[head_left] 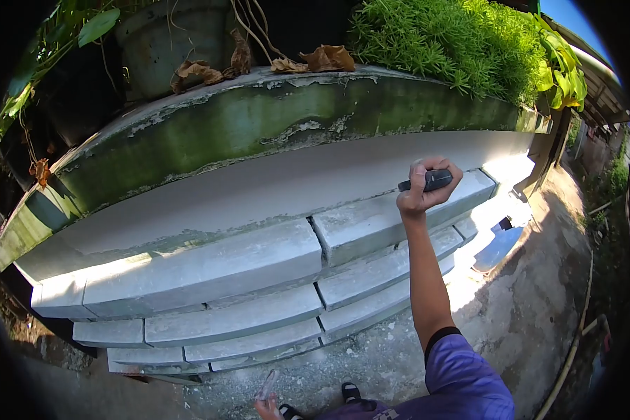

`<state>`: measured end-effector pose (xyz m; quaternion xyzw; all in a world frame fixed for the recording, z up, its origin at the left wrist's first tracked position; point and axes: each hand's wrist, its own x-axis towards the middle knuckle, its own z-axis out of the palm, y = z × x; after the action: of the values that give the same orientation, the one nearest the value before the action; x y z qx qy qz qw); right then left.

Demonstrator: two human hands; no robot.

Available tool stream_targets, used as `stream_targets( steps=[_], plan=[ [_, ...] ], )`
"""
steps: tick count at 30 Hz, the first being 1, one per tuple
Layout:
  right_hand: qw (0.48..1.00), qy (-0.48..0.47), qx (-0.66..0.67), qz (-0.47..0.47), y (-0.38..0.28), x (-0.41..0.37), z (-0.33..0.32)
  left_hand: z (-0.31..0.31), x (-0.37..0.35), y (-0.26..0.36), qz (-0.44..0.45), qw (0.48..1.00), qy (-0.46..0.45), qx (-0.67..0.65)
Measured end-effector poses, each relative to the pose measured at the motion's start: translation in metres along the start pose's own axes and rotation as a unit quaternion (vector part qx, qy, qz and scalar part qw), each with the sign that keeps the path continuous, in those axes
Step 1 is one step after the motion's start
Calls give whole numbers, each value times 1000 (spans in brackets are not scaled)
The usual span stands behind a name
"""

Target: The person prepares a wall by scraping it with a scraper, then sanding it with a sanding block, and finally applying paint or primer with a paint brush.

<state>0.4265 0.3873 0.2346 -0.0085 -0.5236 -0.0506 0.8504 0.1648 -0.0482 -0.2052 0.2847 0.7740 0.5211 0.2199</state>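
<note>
My right hand (427,185) is closed around a dark handled tool (437,180), its short end pointing left toward the pale wall (273,178). It is just above the top row of grey blocks (371,224), near their right end. Whether the tool touches the wall cannot be made out. Low in the view, my left hand (267,404) is partly visible near my feet. Something clear and thin (268,383) rises from its fingers, blurred against the concrete floor.
A mossy green ledge (245,126) overhangs the wall, with dry leaves (329,59), a pot (171,49) and leafy plants (455,42) on top. Lower block rows (238,318) step down to the floor (371,357). A blue object (498,248) lies at the right, by a pipe (574,350).
</note>
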Motion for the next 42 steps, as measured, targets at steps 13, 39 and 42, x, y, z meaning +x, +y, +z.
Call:
stream_targets(
  steps=[13, 39, 42],
  plan=[
    [986, -85, -140, -1, 7, 3, 29, 3, 4, -60, 59, 996, 30, 57],
    [988, 48, -148, 5, -8, 1, 42, -23, 24, -4, -120, 988, -88, 37],
    [970, -15, -243, -18, -1, 2, 40, -28, 22, 0, -140, 985, -94, 40]
  ],
)
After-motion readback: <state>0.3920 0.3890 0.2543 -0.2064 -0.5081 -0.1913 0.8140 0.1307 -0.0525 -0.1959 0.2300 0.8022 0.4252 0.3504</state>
